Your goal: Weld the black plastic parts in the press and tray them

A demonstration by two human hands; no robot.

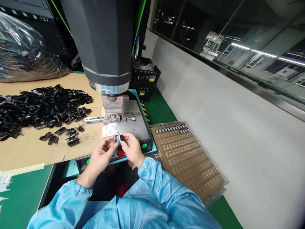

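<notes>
Between my two hands, just in front of the metal fixture, is a small black and silver-grey part [118, 138]. My left hand [103, 152] pinches its left side with thumb and fingertips. On the other side, the fingertips of my right hand [132, 148] close on the dark end. The fingers cover much of the part, so its exact kind cannot be made out. Right behind it are white pieces [111, 128] on the fixture plate [128, 128]. A small light-coloured piece [132, 119] lies on the plate farther right.
A large machine head [107, 47] hangs above the fixture. At left, a heap of black clips [43, 106] covers cardboard [71, 155]. The machine's front carries a red button [120, 153] and a green button [144, 146]. Right stands a clear tray [183, 156] with several parts along its far edge.
</notes>
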